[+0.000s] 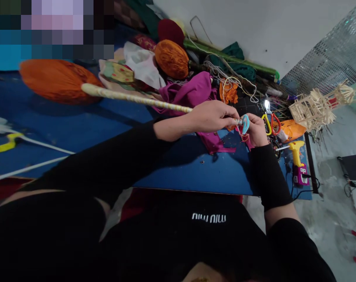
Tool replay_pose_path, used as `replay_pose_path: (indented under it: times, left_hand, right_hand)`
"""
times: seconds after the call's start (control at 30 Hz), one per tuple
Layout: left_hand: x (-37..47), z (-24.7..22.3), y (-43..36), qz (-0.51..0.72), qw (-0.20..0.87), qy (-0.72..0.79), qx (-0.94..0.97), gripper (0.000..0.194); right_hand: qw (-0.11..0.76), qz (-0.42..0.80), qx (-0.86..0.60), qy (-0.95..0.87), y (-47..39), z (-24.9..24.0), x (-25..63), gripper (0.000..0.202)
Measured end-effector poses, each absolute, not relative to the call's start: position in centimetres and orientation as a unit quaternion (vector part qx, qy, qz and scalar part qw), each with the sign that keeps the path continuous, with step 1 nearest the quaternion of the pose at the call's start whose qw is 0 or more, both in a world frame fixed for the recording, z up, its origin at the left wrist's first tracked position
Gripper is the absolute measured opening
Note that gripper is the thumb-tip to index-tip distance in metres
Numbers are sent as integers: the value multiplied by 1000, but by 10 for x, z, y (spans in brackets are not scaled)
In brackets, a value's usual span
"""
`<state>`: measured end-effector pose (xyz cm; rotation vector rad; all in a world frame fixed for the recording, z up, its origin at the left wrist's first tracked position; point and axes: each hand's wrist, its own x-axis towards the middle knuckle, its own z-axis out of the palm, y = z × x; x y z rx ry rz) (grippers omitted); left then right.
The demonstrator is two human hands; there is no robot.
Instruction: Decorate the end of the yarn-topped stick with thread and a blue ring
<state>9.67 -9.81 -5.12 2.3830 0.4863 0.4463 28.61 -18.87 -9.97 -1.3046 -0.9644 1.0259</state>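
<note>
Stick (136, 98), pale, wrapped, one: lies slantwise above the blue table (178, 172), its left end at an orange cloth bulb (60, 83). Left hand (210, 116): closed around the stick near its right end. Right hand (258, 130): fingers gripping a blue loop (246, 124), possibly a scissor handle, at that end. Beside it: scissors (271, 121), red and yellow handles. Nearby: yellow glue gun (297, 152).

A long, slender rod wrapped in cream and yellow bands (136, 97) runs nearly straight from a gathered orange fabric bud (56, 81), its thick cream end meeting the bud; a light-blue oval loop (247, 124) is at the thin end, well apart from the bud.
</note>
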Motion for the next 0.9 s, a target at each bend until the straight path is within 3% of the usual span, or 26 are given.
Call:
replay_pose_path:
  times: [0.23,0.37,0.57,0.73,0.9]
  left_hand:
    - [104,-74,-99,149,370,135,907,28]
    - [107,-82,-100,136,371,137,908,28]
    - [109,-78,-102,95,339,188,917,28]
    - [111,-74,-104,112,284,223,926,37]
    - [107,-65,-101,138,303,225,916,39]
  right_hand:
    - [537,453,-563,-434,-183,-104,288,51]
    - [513,324,-588,-536,-186,-99,288,46]
    - [403,70,-616,-673,-197,-89,281,39]
    - [349,-38,-638,-685,-207,-84,272,30]
    - [419,-17,-627,-656,-216,-68,272,20]
